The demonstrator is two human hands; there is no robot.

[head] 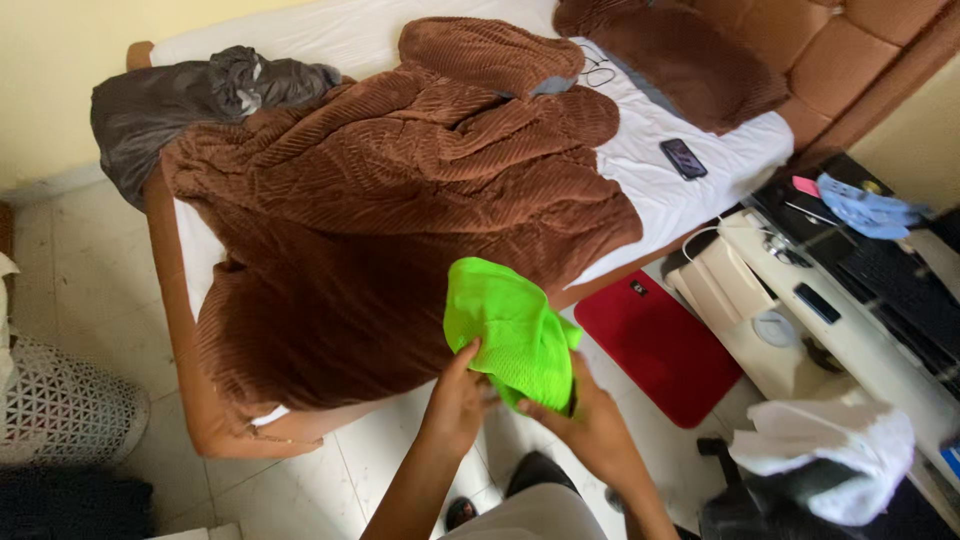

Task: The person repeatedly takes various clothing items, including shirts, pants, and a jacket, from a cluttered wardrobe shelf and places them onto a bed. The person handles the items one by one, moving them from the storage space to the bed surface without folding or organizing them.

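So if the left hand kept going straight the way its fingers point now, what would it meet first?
The left hand already grips the bright green mesh garment, fingers pointing up and away from the person. Past the garment, it would likely meet the brown ribbed blanket on the bed, though depth is hard to judge.

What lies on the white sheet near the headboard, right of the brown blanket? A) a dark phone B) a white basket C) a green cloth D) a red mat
A: a dark phone lies flat on the white sheet, beside the brown blanket's right edge.
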